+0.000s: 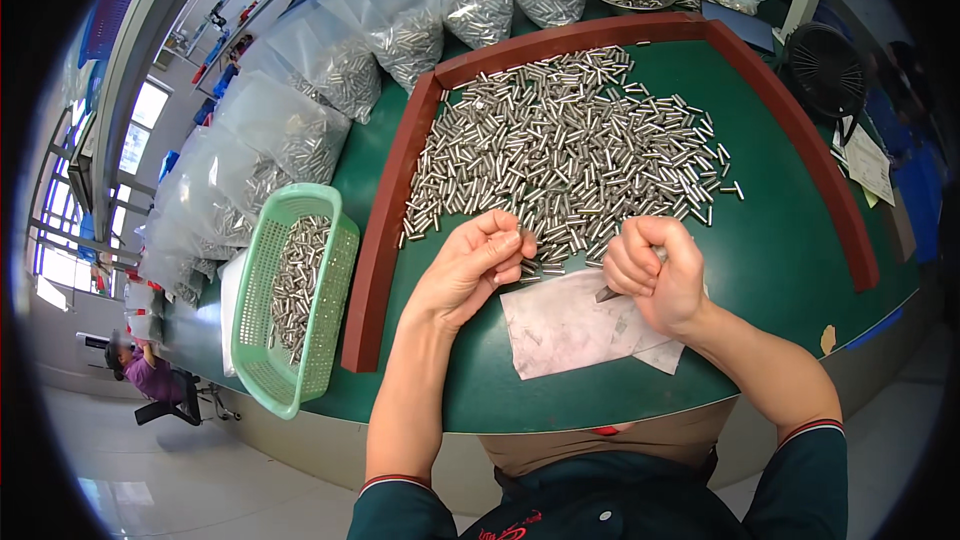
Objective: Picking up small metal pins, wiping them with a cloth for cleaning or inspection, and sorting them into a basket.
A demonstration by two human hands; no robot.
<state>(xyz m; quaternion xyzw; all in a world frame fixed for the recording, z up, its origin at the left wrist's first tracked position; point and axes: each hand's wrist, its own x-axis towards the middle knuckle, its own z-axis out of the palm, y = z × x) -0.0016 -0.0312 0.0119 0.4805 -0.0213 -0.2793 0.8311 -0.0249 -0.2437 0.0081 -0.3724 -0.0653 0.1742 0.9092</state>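
1. Evidently, the pile of metal pins [560,150] in front of you lies loose on the green surface [760,340], and the red-brown frame [385,270] around it likely stops pins rolling away.
2. Your left hand [478,265], at the pile's near edge, has thumb and fingertips pressed together; I cannot tell whether they pinch a pin.
3. Your right hand [655,270], near the pile's near edge, curls into a fist, its contents hidden.
4. Left of the pile, the green basket [325,330] presumably keeps its pins separate
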